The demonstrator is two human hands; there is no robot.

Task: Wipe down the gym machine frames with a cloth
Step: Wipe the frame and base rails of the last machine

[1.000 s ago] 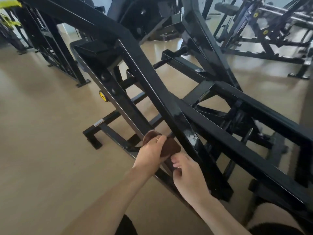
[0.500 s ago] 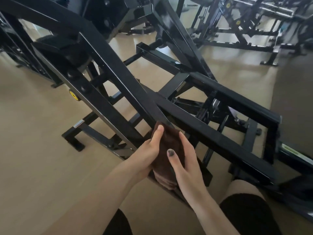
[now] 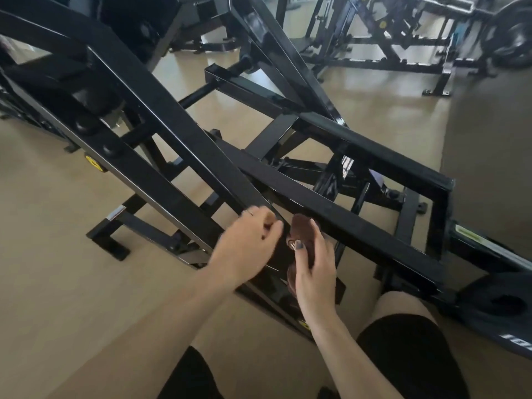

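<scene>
Head view: a black machine frame [image 3: 218, 168] of slanting square bars fills the middle, standing on a tan floor [image 3: 51, 277]. The right hand [image 3: 313, 272] grips a brown cloth [image 3: 300, 228], thumb across its front and fingers curled behind it; the cloth sits bunched just below the long bar [image 3: 345, 220] that runs down to the right, and whether it touches that bar cannot be told. Part of the cloth hangs under the hand. The left hand [image 3: 247, 249] is just beside it, blurred, fingers curled inward near the low end of a steep bar [image 3: 178, 139]; it seems to hold nothing, though the blur leaves that unsure, and contact with the frame cannot be told. A ring shows on one left finger. A yellow cap [image 3: 93, 163] sits on the frame at left. More black machines [image 3: 388, 47] stand behind. Black shorts [image 3: 408, 352] and a bare knee show at the bottom right.
</scene>
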